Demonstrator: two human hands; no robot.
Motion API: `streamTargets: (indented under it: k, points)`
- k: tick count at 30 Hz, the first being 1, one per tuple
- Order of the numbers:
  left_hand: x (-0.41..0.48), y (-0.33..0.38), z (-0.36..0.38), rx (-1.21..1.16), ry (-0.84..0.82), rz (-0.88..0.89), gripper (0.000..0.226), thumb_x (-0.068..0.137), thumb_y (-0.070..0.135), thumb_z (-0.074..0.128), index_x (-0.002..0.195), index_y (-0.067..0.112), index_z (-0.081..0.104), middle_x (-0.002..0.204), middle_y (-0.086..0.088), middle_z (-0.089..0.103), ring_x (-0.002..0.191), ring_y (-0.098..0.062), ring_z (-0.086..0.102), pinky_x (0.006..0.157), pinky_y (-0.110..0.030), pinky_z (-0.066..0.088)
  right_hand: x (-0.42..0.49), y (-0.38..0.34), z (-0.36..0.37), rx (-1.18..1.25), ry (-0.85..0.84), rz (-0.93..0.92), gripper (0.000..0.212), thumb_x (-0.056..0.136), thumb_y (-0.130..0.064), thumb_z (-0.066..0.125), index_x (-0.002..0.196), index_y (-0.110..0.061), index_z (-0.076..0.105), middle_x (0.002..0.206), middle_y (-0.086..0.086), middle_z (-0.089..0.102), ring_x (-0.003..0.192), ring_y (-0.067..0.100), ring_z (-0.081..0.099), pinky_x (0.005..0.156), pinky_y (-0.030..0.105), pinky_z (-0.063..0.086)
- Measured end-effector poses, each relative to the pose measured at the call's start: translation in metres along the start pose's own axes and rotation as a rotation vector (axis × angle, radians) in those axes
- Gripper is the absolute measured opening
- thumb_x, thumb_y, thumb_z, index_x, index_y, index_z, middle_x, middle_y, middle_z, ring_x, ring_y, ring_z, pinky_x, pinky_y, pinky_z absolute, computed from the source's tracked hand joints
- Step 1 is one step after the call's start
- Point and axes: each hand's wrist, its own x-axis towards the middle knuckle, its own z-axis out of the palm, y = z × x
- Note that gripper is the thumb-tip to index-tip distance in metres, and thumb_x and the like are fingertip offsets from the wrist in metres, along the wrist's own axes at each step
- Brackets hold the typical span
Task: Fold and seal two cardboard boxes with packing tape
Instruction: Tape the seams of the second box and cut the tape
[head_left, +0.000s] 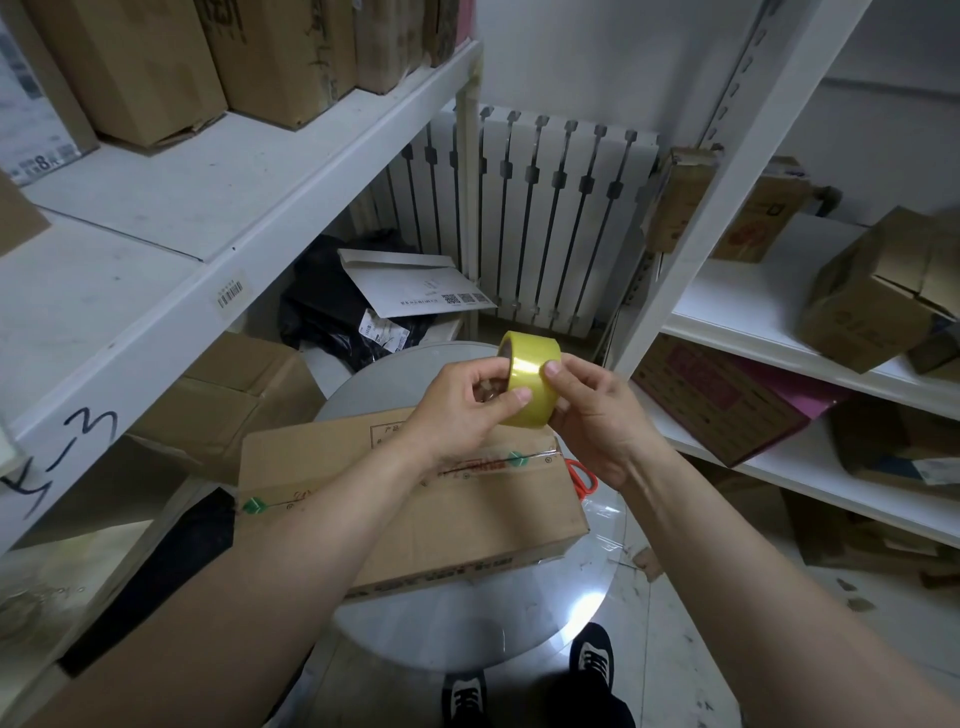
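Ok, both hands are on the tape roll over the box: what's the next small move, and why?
Probably peel up the free end of the yellowish transparent packing tape roll: the left hand and right hand both pinch it, thumbs on its outer face, and no strip hangs loose yet. The brown cardboard box lies closed beneath.

The tape roll (530, 382) was glossy, translucent yellow plastic film. The cardboard box (415, 519) was matt brown paperboard, with a shiny clear tape strip (543, 457) along its seam. The round table (467, 639) had a smooth, reflective top. The shelving (156, 218) was matt white. The black bag (317, 306) looked like glossy plastic.
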Motion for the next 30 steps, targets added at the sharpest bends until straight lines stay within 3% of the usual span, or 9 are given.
streamTargets:
  k: [4,9,11,13,16,22,25,27,30]
  points:
    - [-0.001,-0.001,-0.001,-0.010,0.008,-0.014,0.027,0.090,0.017,0.068,0.116,0.010,0.069,0.107,-0.007,0.072,0.101,-0.021,0.068,0.093,-0.046,0.055,-0.003,0.002,-0.006,0.004,-0.099,-0.005,0.037,0.093,-0.005,0.052,0.128,0.006,0.057,0.116,0.020,0.066,0.108,0.028,0.064,0.093,0.034,0.054]
    - [-0.003,0.000,0.000,0.005,0.019,-0.015,0.027,0.091,0.016,0.068,0.117,0.009,0.068,0.106,-0.005,0.073,0.099,-0.018,0.069,0.090,-0.038,0.056,-0.006,0.000,-0.004,-0.013,-0.105,0.002,0.037,0.093,0.001,0.049,0.128,0.005,0.057,0.117,0.019,0.066,0.108,0.026,0.063,0.093,0.033,0.052]
    - [-0.003,0.001,0.001,0.032,0.033,0.002,0.026,0.090,0.018,0.069,0.115,0.010,0.069,0.104,-0.007,0.073,0.097,-0.021,0.069,0.090,-0.042,0.056,-0.003,0.001,0.000,-0.013,-0.012,0.019,0.032,0.092,0.003,0.046,0.118,0.004,0.063,0.110,0.021,0.066,0.101,0.027,0.063,0.093,0.037,0.049]
    - [-0.004,0.001,0.003,0.071,0.039,0.040,0.030,0.085,0.027,0.071,0.110,0.010,0.071,0.099,-0.013,0.072,0.094,-0.031,0.068,0.088,-0.051,0.054,0.000,0.001,0.007,0.030,0.139,0.057,0.020,0.085,-0.003,0.049,0.091,-0.001,0.068,0.088,0.016,0.061,0.081,0.023,0.059,0.079,0.035,0.049]
    - [-0.004,0.000,0.006,0.106,0.039,0.073,0.039,0.079,0.041,0.069,0.104,0.011,0.072,0.095,-0.020,0.070,0.090,-0.041,0.064,0.084,-0.058,0.051,0.005,0.000,0.014,0.096,0.317,0.108,0.014,0.082,-0.005,0.048,0.071,-0.009,0.055,0.067,0.006,0.044,0.061,0.017,0.045,0.064,0.033,0.042]
    - [-0.005,-0.001,0.003,0.112,0.036,0.052,0.034,0.080,0.034,0.071,0.105,0.011,0.073,0.095,-0.013,0.073,0.090,-0.033,0.068,0.086,-0.054,0.053,0.005,-0.001,0.016,0.054,0.315,0.131,0.005,0.072,-0.003,0.052,0.073,-0.006,0.056,0.069,0.009,0.048,0.067,0.023,0.048,0.077,0.043,0.044]
    - [-0.005,0.002,0.000,0.087,0.047,0.048,0.032,0.081,0.030,0.070,0.106,0.010,0.073,0.096,-0.013,0.073,0.092,-0.031,0.068,0.088,-0.053,0.053,0.002,-0.002,0.016,0.015,0.241,0.123,0.026,0.058,-0.007,0.058,0.083,0.002,0.057,0.081,0.017,0.037,0.076,0.031,0.039,0.078,0.043,0.043]
    - [-0.005,0.003,-0.002,0.068,0.053,0.043,0.031,0.082,0.027,0.071,0.108,0.010,0.072,0.098,-0.014,0.073,0.094,-0.031,0.068,0.088,-0.050,0.054,0.002,-0.002,0.015,-0.011,0.178,0.099,0.039,0.066,-0.004,0.056,0.100,0.014,0.062,0.090,0.026,0.044,0.088,0.034,0.045,0.083,0.044,0.046]
    - [-0.005,0.001,-0.005,0.062,0.055,0.031,0.025,0.088,0.015,0.071,0.112,0.008,0.071,0.101,-0.013,0.073,0.096,-0.027,0.068,0.089,-0.045,0.055,0.002,0.000,0.014,-0.061,0.125,0.068,0.036,0.082,0.008,0.045,0.107,0.006,0.070,0.101,0.026,0.066,0.096,0.034,0.060,0.091,0.045,0.050]
